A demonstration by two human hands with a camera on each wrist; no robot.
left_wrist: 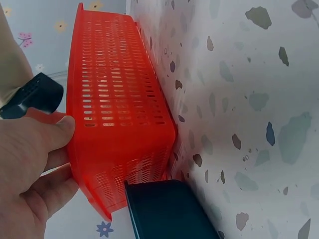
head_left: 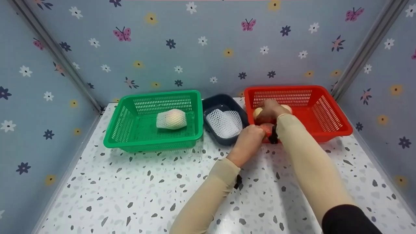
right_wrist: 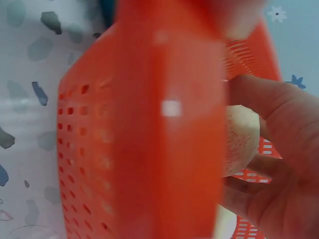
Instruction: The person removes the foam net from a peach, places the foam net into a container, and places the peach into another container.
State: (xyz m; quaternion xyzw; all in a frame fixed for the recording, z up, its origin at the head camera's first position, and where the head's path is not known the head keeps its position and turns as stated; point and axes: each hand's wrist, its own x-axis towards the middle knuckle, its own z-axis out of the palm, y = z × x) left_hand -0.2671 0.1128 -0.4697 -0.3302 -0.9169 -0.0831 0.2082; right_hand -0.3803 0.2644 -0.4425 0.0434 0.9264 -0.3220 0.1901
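Note:
My left hand (head_left: pixel 247 142) grips the front left rim of the red basket (head_left: pixel 338 122); in the left wrist view its thumb and fingers (left_wrist: pixel 59 191) pinch that edge. Inside the basket, my right hand (head_left: pixel 270 109) has its fingers curled round a round pale yellow fruit (right_wrist: pixel 242 137) with reddish speckles. The basket's rim, close to the right wrist camera, hides part of this fruit and the fingertips. Another pale fruit (right_wrist: pixel 227 223) lies just below it in that view. From the head, one more yellowish patch of fruit (head_left: pixel 287 109) shows beyond the right wrist.
A dark blue tray (head_left: pixel 224 142) holding white foam net sleeves (head_left: pixel 224 123) stands between the red basket and a green basket (head_left: pixel 152 143). Inside the green basket lies a fruit in a foam net (head_left: pixel 172 119). Patterned walls (head_left: pixel 208 48) enclose the speckled table (head_left: pixel 146 195).

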